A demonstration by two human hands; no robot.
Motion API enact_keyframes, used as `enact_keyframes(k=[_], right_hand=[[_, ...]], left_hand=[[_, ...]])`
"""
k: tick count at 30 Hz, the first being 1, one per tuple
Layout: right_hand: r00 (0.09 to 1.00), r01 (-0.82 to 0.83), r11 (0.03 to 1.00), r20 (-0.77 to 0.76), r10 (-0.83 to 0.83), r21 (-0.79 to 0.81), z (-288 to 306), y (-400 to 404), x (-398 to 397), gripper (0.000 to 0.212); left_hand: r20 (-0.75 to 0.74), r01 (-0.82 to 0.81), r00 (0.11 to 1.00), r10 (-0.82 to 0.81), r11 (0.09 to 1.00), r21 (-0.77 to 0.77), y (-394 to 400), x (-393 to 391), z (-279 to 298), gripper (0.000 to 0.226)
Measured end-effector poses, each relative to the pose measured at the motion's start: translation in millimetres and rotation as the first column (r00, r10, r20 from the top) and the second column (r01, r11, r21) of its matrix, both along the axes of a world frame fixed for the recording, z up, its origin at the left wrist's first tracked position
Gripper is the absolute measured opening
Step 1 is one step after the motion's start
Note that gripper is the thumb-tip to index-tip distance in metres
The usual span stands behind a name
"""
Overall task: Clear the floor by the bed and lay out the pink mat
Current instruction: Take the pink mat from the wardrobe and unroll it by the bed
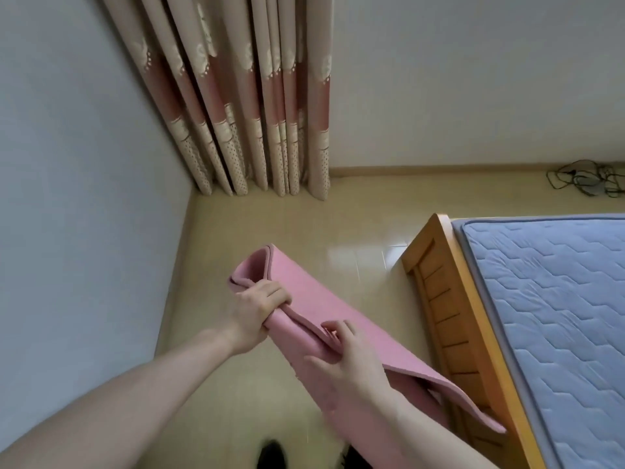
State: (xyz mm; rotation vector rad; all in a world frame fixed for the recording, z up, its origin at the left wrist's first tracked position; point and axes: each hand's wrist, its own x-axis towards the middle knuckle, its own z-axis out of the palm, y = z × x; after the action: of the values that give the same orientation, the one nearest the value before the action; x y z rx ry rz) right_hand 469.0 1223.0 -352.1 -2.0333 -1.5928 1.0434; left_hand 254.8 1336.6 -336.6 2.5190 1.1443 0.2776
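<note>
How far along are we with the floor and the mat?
The floor by the bed looks clear. In hand: the pink mat, folded and held up, left hand gripping its end, right hand on its fold. Left: unfold it and lay it flat.

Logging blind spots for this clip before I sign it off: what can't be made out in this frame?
Head view only:
- Right hand on the pink mat: fingertips hidden in its fold.
- Mat's lower part: covered by the right forearm.
- Bed: cut off by the right edge.
- Cables by the wall: too small to identify.
- Dark shape at the bottom edge: blurred.
</note>
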Motion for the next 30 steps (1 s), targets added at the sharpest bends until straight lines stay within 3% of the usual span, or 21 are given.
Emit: enact_keyframes(k=[2, 5, 8, 14, 18, 21, 25, 27, 30], right_hand=[[0.995, -0.088, 0.993, 0.041, 0.092, -0.084, -49.9, -11.9, 21.6, 0.065], [0.946, -0.179, 0.956, 0.225, 0.232, -0.233, -122.5, -25.5, 68.2, 0.077], [0.907, -0.123, 0.924, 0.336, 0.253, -0.363, -180.0, -32.5, 94.6, 0.083], [0.947, 0.147, 0.980, 0.306, -0.102, -0.130, -246.7, 17.0, 84.2, 0.088], [0.935, 0.141, 0.990, 0.331, -0.123, -0.030, -258.2, 68.5, 73.9, 0.088], [0.889, 0.036, 0.988, 0.456, 0.037, -0.150, -265.1, 97.6, 73.6, 0.073], [0.815, -0.021, 0.966, 0.555, 0.166, -0.257, -281.5, 107.1, 78.4, 0.036], [0.815, -0.070, 0.968, 0.546, 0.194, -0.240, -288.0, 105.8, 72.8, 0.019], [0.857, -0.145, 0.970, 0.465, 0.223, -0.197, -290.7, 99.8, 52.8, 0.018]], left_hand=[[-0.037, -0.026, 0.999, 0.026, 1.000, -0.012, 0.5, -10.6, -43.1, 0.061], [0.028, -0.211, 0.977, 0.212, 0.977, -0.036, 12.6, -28.0, -87.0, 0.057], [0.040, -0.263, 0.964, 0.263, 0.965, -0.009, 33.8, -55.7, -124.3, 0.055], [-0.033, -0.129, 0.991, 0.128, 0.992, 0.000, 55.4, -106.9, -161.9, 0.054], [-0.036, -0.104, 0.994, 0.105, 0.994, 0.031, 60.9, -122.5, -175.2, 0.043], [-0.036, -0.125, 0.992, 0.125, 0.992, 0.007, 65.3, -128.5, -182.0, 0.041], [-0.089, -0.226, 0.971, 0.221, 0.973, -0.046, 62.0, -142.3, -189.0, 0.047], [-0.170, -0.307, 0.941, 0.292, 0.949, -0.070, 59.9, -151.4, -191.7, 0.050], [-0.351, -0.427, 0.858, 0.375, 0.900, -0.082, 61.4, -168.7, -195.9, 0.044]])
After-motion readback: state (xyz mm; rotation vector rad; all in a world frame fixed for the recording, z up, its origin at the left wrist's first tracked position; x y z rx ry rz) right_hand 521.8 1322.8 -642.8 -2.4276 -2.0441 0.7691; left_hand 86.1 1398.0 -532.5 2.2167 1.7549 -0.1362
